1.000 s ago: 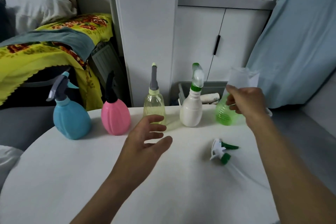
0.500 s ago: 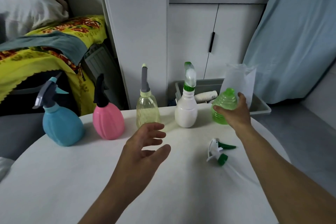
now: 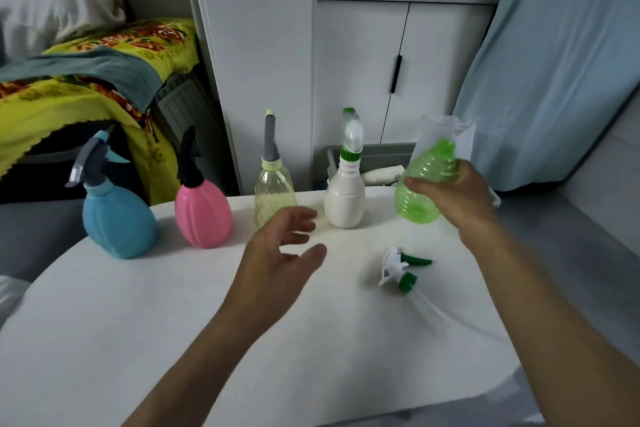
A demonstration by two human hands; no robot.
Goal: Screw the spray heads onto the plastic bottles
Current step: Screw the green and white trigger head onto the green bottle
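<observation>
My right hand grips a ribbed green bottle with no head on it, lifted off the white table and tilted to the right. A white and green spray head with a clear tube lies on the table below the bottle. My left hand hovers over the table's middle, fingers spread, holding nothing. Along the far edge stand a blue bottle, a pink bottle, a pale yellow bottle and a white bottle, each with a head on.
A white cabinet stands behind the table. A grey bin with a white tube sits on the floor behind the bottles. A bed with a yellow patterned cover is at the left, a light blue cloth at the right.
My right hand has closed on the green bottle, lifted it off the table and tilted it. My left hand has stayed nearly in place.
</observation>
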